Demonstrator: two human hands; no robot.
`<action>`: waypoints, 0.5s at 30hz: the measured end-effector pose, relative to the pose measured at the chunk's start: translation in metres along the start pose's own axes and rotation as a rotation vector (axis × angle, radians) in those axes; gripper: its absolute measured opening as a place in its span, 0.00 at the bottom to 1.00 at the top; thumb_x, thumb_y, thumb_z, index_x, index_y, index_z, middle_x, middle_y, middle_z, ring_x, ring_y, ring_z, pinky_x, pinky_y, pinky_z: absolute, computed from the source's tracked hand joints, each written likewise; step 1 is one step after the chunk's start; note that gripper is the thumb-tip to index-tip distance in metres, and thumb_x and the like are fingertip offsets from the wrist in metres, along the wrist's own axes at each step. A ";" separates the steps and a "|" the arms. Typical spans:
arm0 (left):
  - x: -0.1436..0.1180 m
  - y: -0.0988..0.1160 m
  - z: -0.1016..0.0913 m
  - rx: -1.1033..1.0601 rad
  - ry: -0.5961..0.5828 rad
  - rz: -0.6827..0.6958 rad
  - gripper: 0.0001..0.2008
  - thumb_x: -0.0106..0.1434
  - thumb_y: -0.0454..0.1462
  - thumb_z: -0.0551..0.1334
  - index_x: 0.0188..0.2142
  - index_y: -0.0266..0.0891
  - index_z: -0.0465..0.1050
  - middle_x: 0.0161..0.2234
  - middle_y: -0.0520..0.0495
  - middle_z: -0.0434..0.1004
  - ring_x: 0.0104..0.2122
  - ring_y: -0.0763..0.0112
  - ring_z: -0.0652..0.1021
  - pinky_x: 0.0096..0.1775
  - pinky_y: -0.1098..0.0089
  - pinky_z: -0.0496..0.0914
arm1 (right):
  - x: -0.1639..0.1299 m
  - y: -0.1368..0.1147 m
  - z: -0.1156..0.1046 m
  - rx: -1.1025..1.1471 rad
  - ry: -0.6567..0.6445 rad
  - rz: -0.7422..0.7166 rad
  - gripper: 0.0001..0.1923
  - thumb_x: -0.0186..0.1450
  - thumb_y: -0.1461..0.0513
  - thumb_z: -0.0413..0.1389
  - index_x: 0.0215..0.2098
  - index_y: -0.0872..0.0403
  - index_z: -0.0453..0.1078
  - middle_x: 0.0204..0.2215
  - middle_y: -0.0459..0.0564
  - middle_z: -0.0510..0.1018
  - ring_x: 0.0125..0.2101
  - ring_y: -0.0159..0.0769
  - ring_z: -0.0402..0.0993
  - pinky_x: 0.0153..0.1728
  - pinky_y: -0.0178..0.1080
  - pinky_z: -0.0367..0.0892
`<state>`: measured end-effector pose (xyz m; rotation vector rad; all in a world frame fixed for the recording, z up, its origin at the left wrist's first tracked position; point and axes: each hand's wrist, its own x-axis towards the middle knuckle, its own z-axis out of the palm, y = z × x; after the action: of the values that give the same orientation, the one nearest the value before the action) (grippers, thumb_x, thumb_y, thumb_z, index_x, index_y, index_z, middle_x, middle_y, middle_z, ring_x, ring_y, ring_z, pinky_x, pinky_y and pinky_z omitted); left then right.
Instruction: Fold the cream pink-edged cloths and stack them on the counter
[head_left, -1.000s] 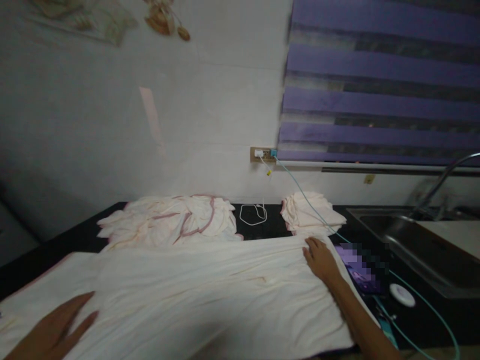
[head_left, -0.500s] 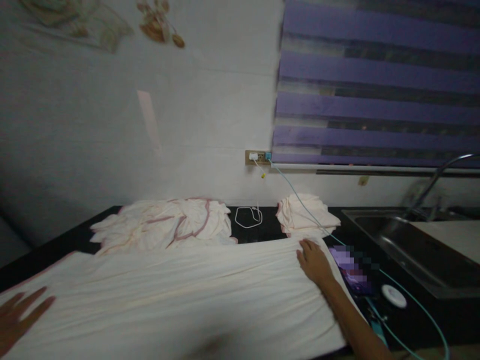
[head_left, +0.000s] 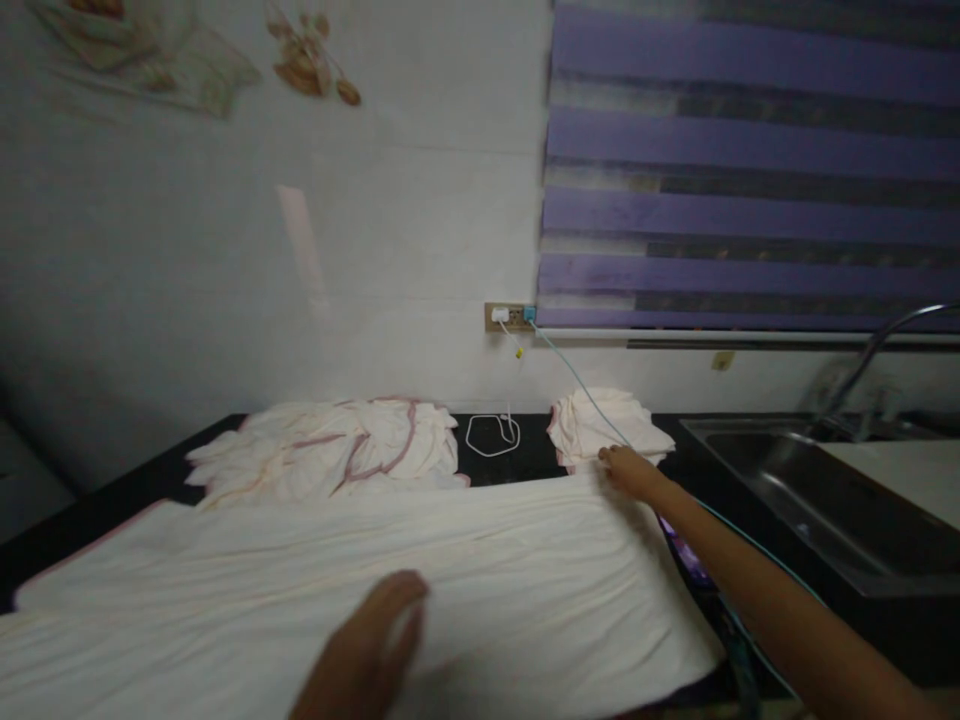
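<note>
A large white cloth point(head_left: 480, 560) with a thin pink edge lies spread and lightly wrinkled over the black counter. My left hand point(head_left: 367, 650) is above its near middle, blurred, with the thumb apart from the fingers and nothing in it. At the far right corner of the cloth is my right hand point(head_left: 631, 473), its fingers curled and closed on the cloth's edge, though the fingertips are small and partly hidden. Just beyond that hand sits a stack of folded white cloths point(head_left: 600, 415), close to the fingers.
A crumpled heap of pink-edged cloth point(head_left: 322, 445) lies at the back left. Near the wall is a white cable point(head_left: 491, 452). A teal cord point(head_left: 574, 375) runs from the wall socket point(head_left: 510, 317) past my right arm, which partly covers a phone point(head_left: 686, 555). The sink point(head_left: 750, 480) is at right.
My left hand has come from the far left to the near middle, above the cloth. My right hand has gone from lying flat to curled at the far corner, and the cloth's left side has shifted.
</note>
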<state>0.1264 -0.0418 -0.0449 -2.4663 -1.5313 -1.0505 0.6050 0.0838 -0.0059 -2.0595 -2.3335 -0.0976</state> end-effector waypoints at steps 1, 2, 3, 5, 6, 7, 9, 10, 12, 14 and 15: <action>-0.006 0.046 0.030 -0.116 -0.080 0.086 0.14 0.72 0.46 0.53 0.44 0.53 0.77 0.46 0.59 0.84 0.44 0.66 0.83 0.47 0.67 0.80 | 0.004 0.005 -0.003 -0.017 -0.036 0.010 0.15 0.65 0.68 0.55 0.50 0.61 0.74 0.46 0.66 0.80 0.48 0.47 0.78 0.49 0.42 0.67; -0.009 0.093 0.059 -0.225 -0.166 0.189 0.13 0.71 0.45 0.54 0.44 0.52 0.78 0.44 0.55 0.85 0.43 0.65 0.83 0.45 0.67 0.80 | 0.007 0.010 -0.005 -0.031 -0.071 0.015 0.14 0.64 0.68 0.57 0.48 0.61 0.76 0.44 0.65 0.81 0.46 0.48 0.79 0.47 0.42 0.68; -0.010 0.137 0.085 -0.330 -0.272 0.287 0.13 0.70 0.45 0.55 0.44 0.50 0.78 0.43 0.52 0.85 0.42 0.64 0.83 0.45 0.67 0.80 | 0.009 0.014 -0.006 -0.040 -0.102 0.017 0.12 0.63 0.67 0.58 0.45 0.60 0.77 0.42 0.64 0.82 0.44 0.48 0.79 0.45 0.42 0.69; -0.003 0.209 0.124 -0.466 -0.521 0.378 0.19 0.68 0.49 0.59 0.54 0.47 0.74 0.50 0.47 0.82 0.50 0.60 0.80 0.53 0.63 0.77 | 0.010 0.019 -0.006 -0.049 -0.148 0.010 0.10 0.62 0.67 0.60 0.42 0.59 0.78 0.42 0.63 0.83 0.44 0.47 0.80 0.44 0.40 0.68; 0.002 0.234 0.137 -0.502 -0.578 0.356 0.25 0.68 0.51 0.59 0.60 0.45 0.70 0.57 0.44 0.78 0.56 0.57 0.76 0.58 0.60 0.74 | 0.010 0.021 -0.006 -0.050 -0.163 0.004 0.09 0.62 0.67 0.60 0.41 0.59 0.78 0.43 0.62 0.83 0.44 0.46 0.80 0.43 0.39 0.68; 0.008 0.250 0.145 -0.529 -0.622 0.328 0.29 0.68 0.53 0.59 0.63 0.44 0.67 0.61 0.42 0.74 0.60 0.55 0.73 0.62 0.57 0.70 | 0.010 0.023 -0.005 -0.049 -0.174 -0.001 0.09 0.63 0.66 0.60 0.41 0.59 0.79 0.44 0.62 0.83 0.45 0.46 0.80 0.43 0.38 0.68; 0.015 0.263 0.153 -0.540 -0.685 0.338 0.35 0.66 0.57 0.61 0.67 0.45 0.63 0.66 0.42 0.67 0.66 0.49 0.65 0.67 0.50 0.63 | 0.009 0.025 -0.004 -0.046 -0.190 -0.007 0.10 0.65 0.65 0.58 0.42 0.59 0.79 0.45 0.62 0.82 0.45 0.45 0.79 0.43 0.37 0.67; 0.017 0.262 0.155 -0.531 -0.704 0.369 0.36 0.66 0.57 0.61 0.68 0.46 0.62 0.68 0.42 0.65 0.68 0.46 0.62 0.68 0.47 0.60 | 0.008 0.026 -0.004 -0.043 -0.197 -0.008 0.10 0.66 0.65 0.58 0.43 0.59 0.79 0.45 0.62 0.83 0.45 0.44 0.80 0.42 0.36 0.67; 0.014 0.252 0.157 -0.492 -0.705 0.460 0.37 0.67 0.58 0.59 0.70 0.50 0.57 0.70 0.44 0.61 0.70 0.44 0.59 0.68 0.42 0.59 | 0.006 0.027 -0.004 -0.037 -0.207 -0.011 0.11 0.65 0.65 0.59 0.44 0.59 0.79 0.45 0.61 0.83 0.45 0.43 0.80 0.41 0.36 0.67; 0.007 0.241 0.162 -0.451 -0.660 0.524 0.36 0.69 0.57 0.56 0.72 0.55 0.51 0.72 0.46 0.58 0.70 0.44 0.60 0.66 0.40 0.60 | 0.004 0.028 -0.005 -0.032 -0.215 -0.013 0.14 0.61 0.67 0.61 0.45 0.59 0.78 0.45 0.61 0.83 0.44 0.44 0.80 0.40 0.35 0.66; 0.002 0.236 0.164 -0.436 -0.633 0.544 0.36 0.69 0.57 0.56 0.73 0.57 0.49 0.72 0.47 0.57 0.70 0.44 0.60 0.66 0.39 0.60 | 0.003 0.029 -0.007 -0.029 -0.217 -0.015 0.15 0.59 0.68 0.62 0.46 0.59 0.78 0.46 0.61 0.83 0.44 0.44 0.79 0.40 0.35 0.66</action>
<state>0.4035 -0.0971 -0.1002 -3.4555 -0.6165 -0.5681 0.6338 0.0896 0.0019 -2.1671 -2.4819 0.0982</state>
